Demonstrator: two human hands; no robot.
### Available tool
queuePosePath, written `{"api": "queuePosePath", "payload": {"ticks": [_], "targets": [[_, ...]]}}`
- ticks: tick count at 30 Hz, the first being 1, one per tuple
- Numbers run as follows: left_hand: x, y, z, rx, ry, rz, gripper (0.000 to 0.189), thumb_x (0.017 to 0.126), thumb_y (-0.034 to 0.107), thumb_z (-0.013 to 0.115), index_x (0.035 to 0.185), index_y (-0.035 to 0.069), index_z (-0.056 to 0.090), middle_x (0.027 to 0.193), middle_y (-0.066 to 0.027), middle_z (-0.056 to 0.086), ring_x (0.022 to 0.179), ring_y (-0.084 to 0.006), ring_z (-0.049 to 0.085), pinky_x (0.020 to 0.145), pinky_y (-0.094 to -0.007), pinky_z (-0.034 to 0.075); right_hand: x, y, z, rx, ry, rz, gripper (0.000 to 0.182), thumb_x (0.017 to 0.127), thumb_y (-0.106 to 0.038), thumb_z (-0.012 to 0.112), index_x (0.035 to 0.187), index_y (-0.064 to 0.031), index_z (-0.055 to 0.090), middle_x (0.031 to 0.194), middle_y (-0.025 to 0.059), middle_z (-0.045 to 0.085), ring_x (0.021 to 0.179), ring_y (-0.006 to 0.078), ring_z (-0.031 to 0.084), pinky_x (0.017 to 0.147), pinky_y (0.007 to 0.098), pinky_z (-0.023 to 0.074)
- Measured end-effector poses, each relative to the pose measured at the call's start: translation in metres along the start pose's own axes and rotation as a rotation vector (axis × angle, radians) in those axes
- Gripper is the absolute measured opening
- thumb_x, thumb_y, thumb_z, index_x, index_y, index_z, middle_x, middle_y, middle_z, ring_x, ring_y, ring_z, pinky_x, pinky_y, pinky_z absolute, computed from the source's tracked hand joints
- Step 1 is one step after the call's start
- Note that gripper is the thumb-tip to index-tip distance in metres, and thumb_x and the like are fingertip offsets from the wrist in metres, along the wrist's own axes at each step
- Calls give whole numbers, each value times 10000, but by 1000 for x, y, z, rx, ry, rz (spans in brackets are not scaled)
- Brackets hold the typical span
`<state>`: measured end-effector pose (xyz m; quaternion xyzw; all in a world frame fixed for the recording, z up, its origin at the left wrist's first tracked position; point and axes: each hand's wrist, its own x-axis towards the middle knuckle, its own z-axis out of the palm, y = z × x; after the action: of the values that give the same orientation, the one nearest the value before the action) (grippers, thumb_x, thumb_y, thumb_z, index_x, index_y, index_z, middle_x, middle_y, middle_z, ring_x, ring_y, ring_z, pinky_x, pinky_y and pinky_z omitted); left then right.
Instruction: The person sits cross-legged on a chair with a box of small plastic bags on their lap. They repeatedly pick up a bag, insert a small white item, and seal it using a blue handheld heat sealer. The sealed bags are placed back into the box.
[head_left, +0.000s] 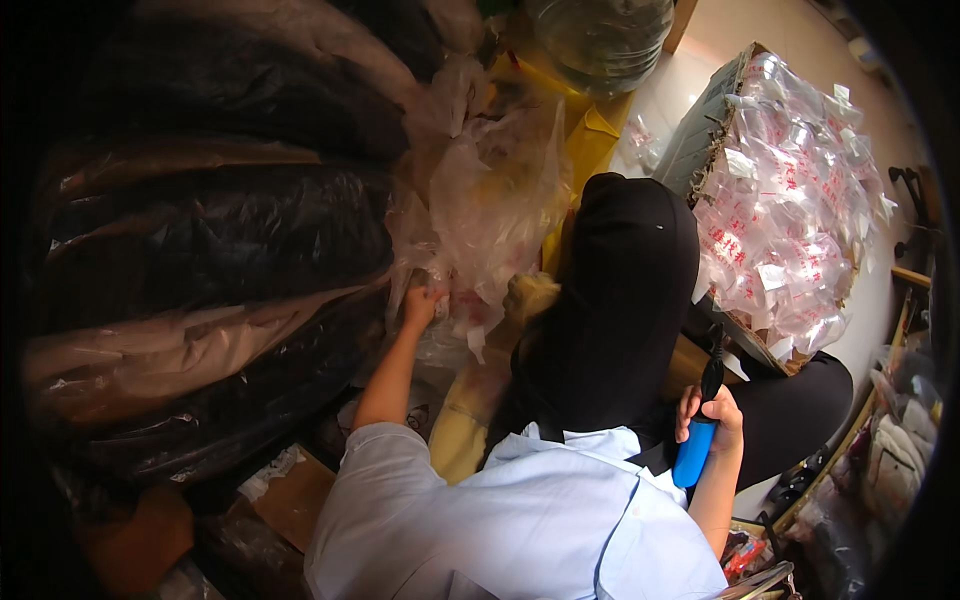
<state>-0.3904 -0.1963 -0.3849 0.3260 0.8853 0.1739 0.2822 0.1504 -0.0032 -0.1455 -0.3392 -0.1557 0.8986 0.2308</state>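
Observation:
My left hand (424, 306) reaches to the lower edge of a large clear plastic bag (487, 202); its fingers are partly hidden in the film, so whether they grip it cannot be told. In my right hand (711, 420) is a hand pump with a blue barrel (694, 454) and a black upper part, held over my lap. A grey cardboard box (697, 120) stands beyond my knee, heaped with clear plastic packets (787, 187) that bear red printing and white tabs.
Large bundles in dark plastic (225, 232) fill the left side. A big clear plastic container (600, 45) and yellow sheeting (592, 142) are at the top. One small packet (641, 142) lies on the floor beside the box. Bagged goods (892, 465) stand at the lower right.

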Motion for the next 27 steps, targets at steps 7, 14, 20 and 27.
{"api": "queuePosePath", "payload": {"ticks": [7, 14, 20, 27], "targets": [[-7, 6, 2, 29, 132, 23, 351, 860, 277, 620, 689, -30, 614, 671, -232, 598, 611, -341, 583, 582, -440, 427, -5, 0, 2, 10, -35, -24, 227, 681, -172, 582, 731, 48, 597, 670, 178, 576, 494, 269, 590, 483, 358, 520], [-19, 36, -19, 30, 159, 18, 230, 876, 215, 581, 833, 1, 652, 758, -179, 656, 707, -329, 628, 652, -408, 465, -7, 0, 0, -4, -79, -44, 227, 685, -173, 586, 741, 47, 600, 675, 174, 579, 499, 263, 594, 482, 355, 519], [-52, 155, -82, -622, -284, 2, 213, 960, 191, 498, 922, 24, 625, 744, -28, 626, 629, -90, 555, 575, -254, 453, -11, -2, 2, 22, -98, -48, 229, 687, -178, 615, 745, 43, 599, 684, 167, 570, 511, 261, 597, 490, 353, 522], [-115, 296, -141, -562, -344, 461, 224, 947, 173, 532, 848, -8, 622, 637, -24, 603, 532, -110, 568, 486, -246, 431, -25, -5, 0, -87, -75, -132, 254, 679, -191, 695, 703, 29, 571, 657, 144, 541, 490, 239, 590, 468, 333, 510]]}}
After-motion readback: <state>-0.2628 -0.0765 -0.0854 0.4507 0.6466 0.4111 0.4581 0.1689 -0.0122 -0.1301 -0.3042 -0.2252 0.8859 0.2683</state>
